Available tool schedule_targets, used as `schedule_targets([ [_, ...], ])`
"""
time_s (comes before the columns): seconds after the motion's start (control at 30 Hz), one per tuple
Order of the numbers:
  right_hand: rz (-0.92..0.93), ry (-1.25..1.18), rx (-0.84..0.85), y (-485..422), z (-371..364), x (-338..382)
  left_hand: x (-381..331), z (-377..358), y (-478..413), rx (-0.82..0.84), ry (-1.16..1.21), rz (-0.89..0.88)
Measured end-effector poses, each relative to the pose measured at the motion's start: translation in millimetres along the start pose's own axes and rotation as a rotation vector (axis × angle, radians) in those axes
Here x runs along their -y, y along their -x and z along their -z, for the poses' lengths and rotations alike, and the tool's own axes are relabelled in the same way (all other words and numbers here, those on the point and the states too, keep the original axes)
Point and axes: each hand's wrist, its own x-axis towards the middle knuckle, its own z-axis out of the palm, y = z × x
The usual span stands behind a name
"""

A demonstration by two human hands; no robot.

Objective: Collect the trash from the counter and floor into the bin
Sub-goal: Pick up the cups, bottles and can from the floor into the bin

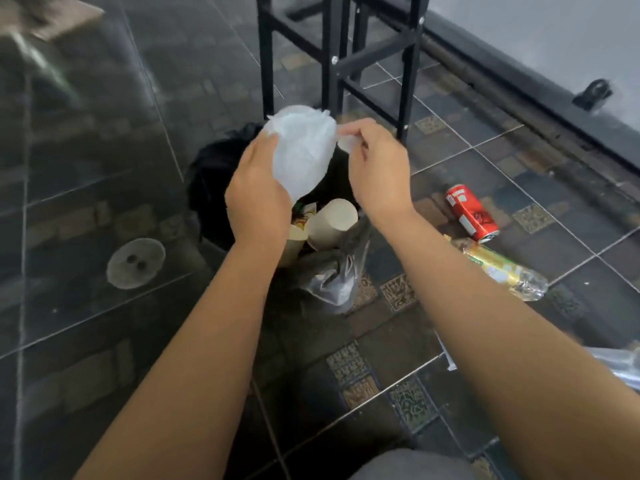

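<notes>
- Dark glossy floor tiles (104, 202) are running under everything, with black stool legs (332, 64) standing behind the bin (211, 188).
- Left hand (258, 199) is gripping a crumpled white plastic bag (301, 150) right above the bin.
- Right hand (377, 174) is pinching the bag's edge with curled fingers (358, 131).
- Paper cup (332, 220) is sitting inside the bin.
- Red can (471, 213) and squashed bottle (502, 268) are lying on the floor just right of it.

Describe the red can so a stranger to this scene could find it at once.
Find the black-lined bin near the black stool legs. On the tiled floor to its right, two containers lie close together. The can is the farther one, red and on its side; the nearer is a clear crumpled bottle.
</notes>
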Motion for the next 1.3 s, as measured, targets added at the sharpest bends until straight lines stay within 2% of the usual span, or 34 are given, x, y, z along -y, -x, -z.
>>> schedule_targets([
  [0.13,0.086,0.244,0.360,2.1,-27.6,-5.6,32.1,9.6,-3.1,0.316,-0.395,0.195],
  [0.23,0.122,0.374,0.435,8.3,-26.4,-14.0,41.0,8.5,0.6,0.506,-0.488,0.165],
  [0.33,0.112,0.406,0.430,15.6,-15.8,-19.4,40.5,2.3,2.6,0.524,-0.507,0.147],
  [0.4,0.083,0.393,0.398,22.1,-4.8,-26.0,32.3,-3.7,6.7,0.474,-0.508,0.084],
  [0.5,0.015,0.392,0.297,34.1,15.6,-44.2,12.0,-14.5,16.9,0.349,-0.382,-0.087],
  [0.57,-0.055,0.382,0.222,44.0,31.1,-61.5,-7.3,-25.2,26.6,0.323,-0.277,-0.216],
  [0.77,-0.259,0.431,0.073,82.8,86.8,-126.1,-66.2,-71.9,82.5,0.375,-0.064,-0.550],
  [0.87,-0.394,0.517,0.075,104.4,112.2,-156.4,-72.1,-105.0,126.0,0.487,-0.068,-0.614],
  [1.0,-0.567,0.624,0.190,130.8,132.9,-195.3,-55.6,-146.5,181.6,0.703,-0.182,-0.493],
  [1.13,-0.610,0.777,0.335,147.4,140.5,-227.3,-53.9,-176.8,216.0,0.971,-0.416,-0.199],
  [1.3,-0.581,0.915,0.442,148.5,143.8,-255.3,-63.4,-207.8,229.4,1.126,-0.512,-0.032],
])
